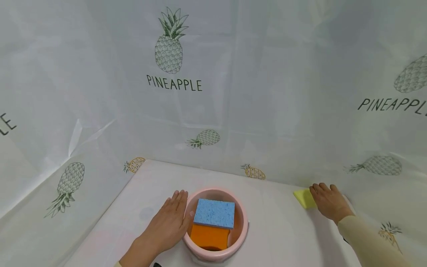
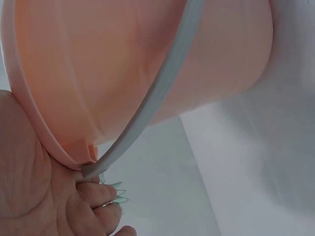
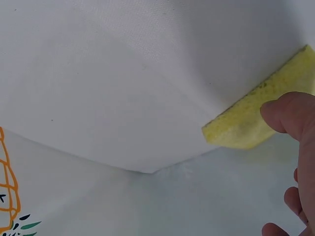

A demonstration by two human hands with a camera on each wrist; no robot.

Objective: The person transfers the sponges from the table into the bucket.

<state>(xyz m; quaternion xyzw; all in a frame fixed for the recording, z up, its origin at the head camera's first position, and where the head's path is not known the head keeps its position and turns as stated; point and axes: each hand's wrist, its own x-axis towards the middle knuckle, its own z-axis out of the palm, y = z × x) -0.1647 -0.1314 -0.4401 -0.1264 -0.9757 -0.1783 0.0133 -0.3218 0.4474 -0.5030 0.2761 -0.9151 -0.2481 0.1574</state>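
A pink bucket [image 1: 245, 226] with a grey handle [image 2: 152, 98] stands on the white surface in front of me. Inside it a blue sponge [image 1: 215, 213] lies over an orange sponge [image 1: 210, 237]. My left hand [image 1: 168, 224] rests at the bucket's left rim, fingers straight and close together. Far to the right, near the back edge, my right hand [image 1: 328, 202] holds a yellow sponge [image 1: 304, 198] close over the surface. In the right wrist view the thumb [image 3: 290, 113] lies on the yellow sponge [image 3: 246, 128], part of which it hides.
White sheeting [image 1: 277, 92] printed with pineapples rises like a wall behind the surface and along both sides. The white surface [image 1: 273, 218] lies between the bucket and my right hand. Its back right corner [image 3: 147, 172] shows in the right wrist view.
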